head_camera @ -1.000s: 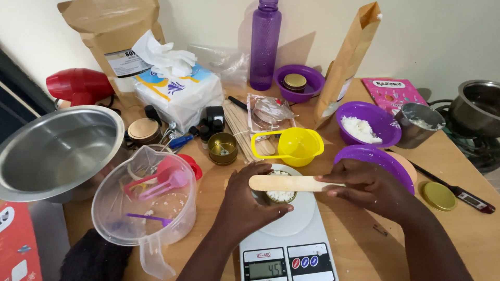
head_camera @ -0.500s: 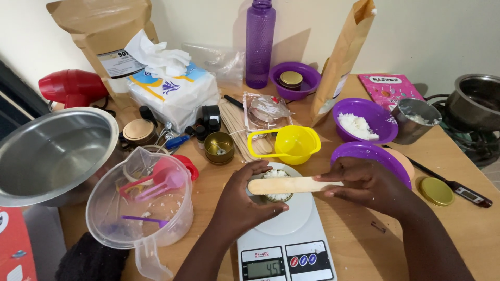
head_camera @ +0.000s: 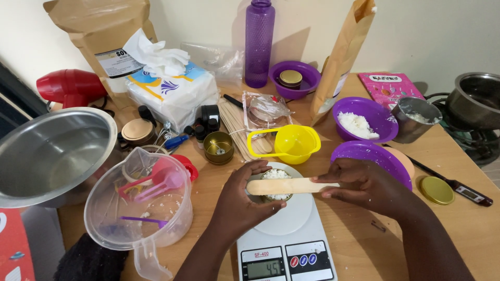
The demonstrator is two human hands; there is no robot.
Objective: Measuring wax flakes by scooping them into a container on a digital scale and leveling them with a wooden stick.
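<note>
Lower centre: left hand [head_camera: 245, 200] cups small tin [head_camera: 276, 183] of white flakes on white scale [head_camera: 289, 229]; right hand [head_camera: 364, 182] pinches wooden stick [head_camera: 284, 186] end, laid across the tin. Stick light, stiff; tin light, tippy, grip its sides.

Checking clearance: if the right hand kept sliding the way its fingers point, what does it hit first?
The right hand points left along the wooden stick. It would likely meet the left hand cupping the small tin first; depth is uncertain.
</note>
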